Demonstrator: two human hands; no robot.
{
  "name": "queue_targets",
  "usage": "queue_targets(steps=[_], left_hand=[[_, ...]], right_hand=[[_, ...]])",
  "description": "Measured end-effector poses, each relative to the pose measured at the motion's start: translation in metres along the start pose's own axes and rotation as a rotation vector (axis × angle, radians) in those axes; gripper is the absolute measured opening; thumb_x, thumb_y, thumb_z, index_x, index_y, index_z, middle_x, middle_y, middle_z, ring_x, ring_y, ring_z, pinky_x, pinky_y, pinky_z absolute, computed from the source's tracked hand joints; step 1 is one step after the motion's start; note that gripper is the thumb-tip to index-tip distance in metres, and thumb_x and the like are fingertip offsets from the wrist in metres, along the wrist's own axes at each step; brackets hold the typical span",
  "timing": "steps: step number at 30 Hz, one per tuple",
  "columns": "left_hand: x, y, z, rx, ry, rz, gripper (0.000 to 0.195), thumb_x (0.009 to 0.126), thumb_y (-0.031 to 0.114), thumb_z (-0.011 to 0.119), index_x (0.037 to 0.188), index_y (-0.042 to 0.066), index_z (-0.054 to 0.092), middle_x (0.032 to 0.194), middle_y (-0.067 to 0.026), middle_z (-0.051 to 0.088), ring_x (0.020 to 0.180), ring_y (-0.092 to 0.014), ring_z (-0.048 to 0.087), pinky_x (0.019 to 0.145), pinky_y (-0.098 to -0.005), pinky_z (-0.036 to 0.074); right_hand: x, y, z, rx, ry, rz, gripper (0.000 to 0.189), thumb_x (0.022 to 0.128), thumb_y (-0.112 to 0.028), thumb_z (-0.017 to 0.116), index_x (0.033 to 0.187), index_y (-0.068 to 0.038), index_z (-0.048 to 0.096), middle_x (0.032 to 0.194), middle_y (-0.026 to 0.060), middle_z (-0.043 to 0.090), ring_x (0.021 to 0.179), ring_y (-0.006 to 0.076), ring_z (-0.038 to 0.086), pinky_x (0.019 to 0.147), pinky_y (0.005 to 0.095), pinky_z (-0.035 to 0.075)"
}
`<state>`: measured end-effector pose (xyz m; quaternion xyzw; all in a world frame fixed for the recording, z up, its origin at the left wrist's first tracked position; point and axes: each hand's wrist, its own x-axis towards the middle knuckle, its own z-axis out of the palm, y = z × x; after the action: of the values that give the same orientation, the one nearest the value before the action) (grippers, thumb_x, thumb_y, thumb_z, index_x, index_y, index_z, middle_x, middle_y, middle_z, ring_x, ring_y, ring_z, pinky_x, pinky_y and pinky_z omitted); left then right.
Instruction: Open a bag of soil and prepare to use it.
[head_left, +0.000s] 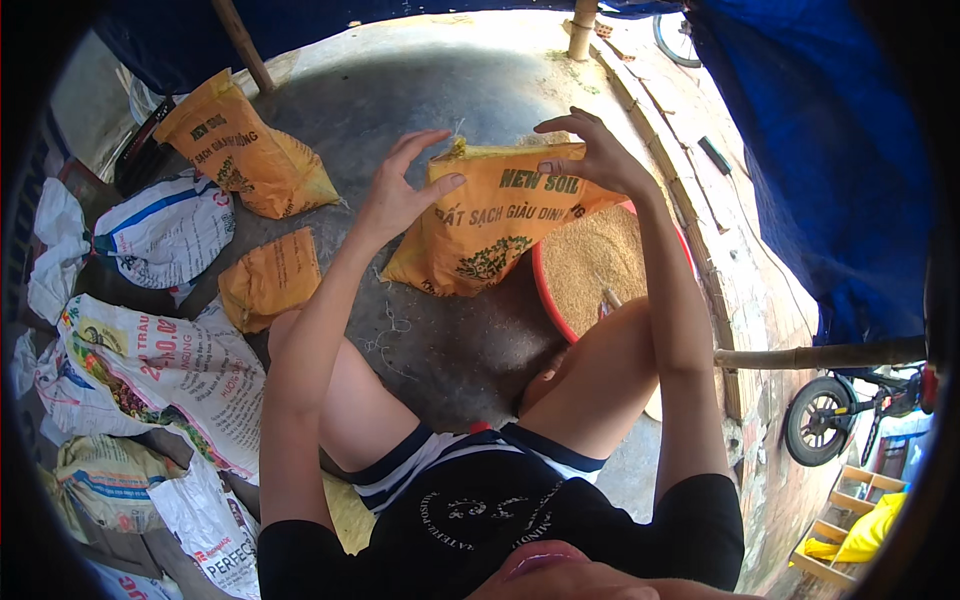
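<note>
An orange woven sack (480, 232) bearing print stands on the concrete floor before me, its top edge drawn flat, with a yellow bunched corner at the left. My left hand (409, 180) is beside that corner, thumb and fingers apart, holding nothing that I can see. At the sack's upper right edge is my right hand (600, 154), its fingers raised and its thumb against the front of the sack; whether it grips the edge is unclear. Behind and right of the sack, a red basin (551, 307) holds tan grain-like material (589, 255) with a small handled tool in it.
Another printed orange sack (255, 157) and a smaller folded one (274, 277) lie at the left, among several white woven sacks (165, 367). Loose string (390, 326) is on the floor. A bamboo pole (817, 356) juts in at the right, near a blue tarp (810, 165).
</note>
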<state>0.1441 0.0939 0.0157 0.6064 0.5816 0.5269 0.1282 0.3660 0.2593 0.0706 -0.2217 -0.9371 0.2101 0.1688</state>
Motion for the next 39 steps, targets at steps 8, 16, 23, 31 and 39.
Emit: queue_targets(steps=[8,16,23,31,39], left_hand=[[0.013,-0.036,-0.002,-0.285,0.165,-0.228,0.023,0.081,0.020,0.062,0.089,-0.001,0.062,0.086,-0.0012,0.061,0.075,-0.007,0.053,0.065,-0.0223,0.039],[0.012,-0.058,-0.045,-0.729,0.443,-0.459,0.017,0.086,0.015,0.055,0.098,0.003,0.056,0.093,-0.0025,0.060,0.084,-0.010,0.056,0.075,-0.0227,0.042],[-0.007,-0.095,-0.088,-0.857,0.547,-0.603,0.021,0.086,0.013,0.053,0.104,0.002,0.052,0.101,-0.0063,0.056,0.093,-0.017,0.055,0.082,-0.0288,0.044],[-0.024,-0.070,-0.069,-0.676,0.387,-0.514,0.043,0.082,0.018,0.060,0.118,0.006,0.039,0.113,-0.0060,0.050,0.109,-0.018,0.045,0.093,-0.0334,0.034],[-0.088,-0.112,-0.019,-0.344,0.007,-0.627,0.073,0.075,0.024,0.068,0.129,0.004,0.023,0.123,-0.0112,0.043,0.107,-0.019,0.046,0.089,-0.0309,0.039]], right_hand=[[-0.026,0.041,-0.023,-0.098,0.264,0.212,0.070,0.067,-0.054,0.066,0.117,-0.009,0.049,0.121,0.0147,0.047,0.117,0.0284,0.040,0.096,0.0416,0.035],[-0.056,0.110,0.001,0.343,0.284,0.517,0.104,0.061,-0.044,0.076,0.132,0.005,0.018,0.125,0.0303,0.035,0.118,0.0359,0.037,0.095,0.0414,0.035],[-0.027,0.122,0.040,0.484,0.163,0.521,0.099,0.064,-0.045,0.073,0.131,0.005,0.020,0.127,0.0291,0.033,0.117,0.0337,0.038,0.094,0.0391,0.037],[0.006,0.146,0.073,0.520,0.069,0.521,0.065,0.065,-0.039,0.074,0.109,0.003,0.052,0.097,0.0134,0.059,0.085,0.0190,0.057,0.076,0.0307,0.047],[-0.007,0.131,0.067,0.340,-0.216,0.749,0.057,0.072,-0.049,0.064,0.115,-0.015,0.052,0.092,0.0063,0.059,0.076,0.0159,0.057,0.060,0.0294,0.050]])
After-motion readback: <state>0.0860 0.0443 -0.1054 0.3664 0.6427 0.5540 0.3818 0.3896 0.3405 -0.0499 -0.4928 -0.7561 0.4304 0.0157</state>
